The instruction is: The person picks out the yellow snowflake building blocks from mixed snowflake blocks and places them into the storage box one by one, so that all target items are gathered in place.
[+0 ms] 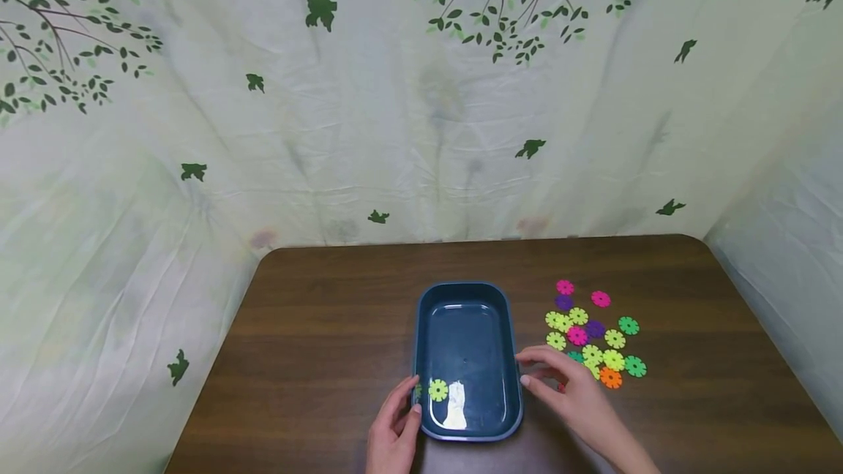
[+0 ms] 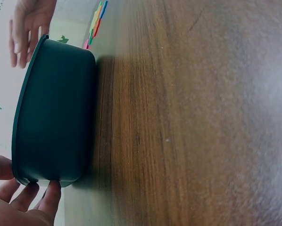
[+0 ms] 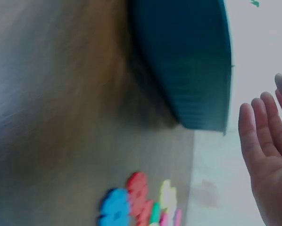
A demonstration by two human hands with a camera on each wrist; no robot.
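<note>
The left hand [image 1: 394,426] grips the left edge of the tray [image 1: 465,350], set on the table [image 1: 329,320] with a yellow disc [image 1: 437,390] inside. The right hand [image 1: 571,392], fingers loose, hangs beside its right rim, near more discs [image 1: 613,360].

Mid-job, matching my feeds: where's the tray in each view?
Head: tray in the lower half, just right of centre.
Left wrist: tray at left, seen side-on.
Right wrist: tray at top, right of centre, cut off.
Shared landmark: pieces, right in head, top in left wrist, bottom in right wrist.
</note>
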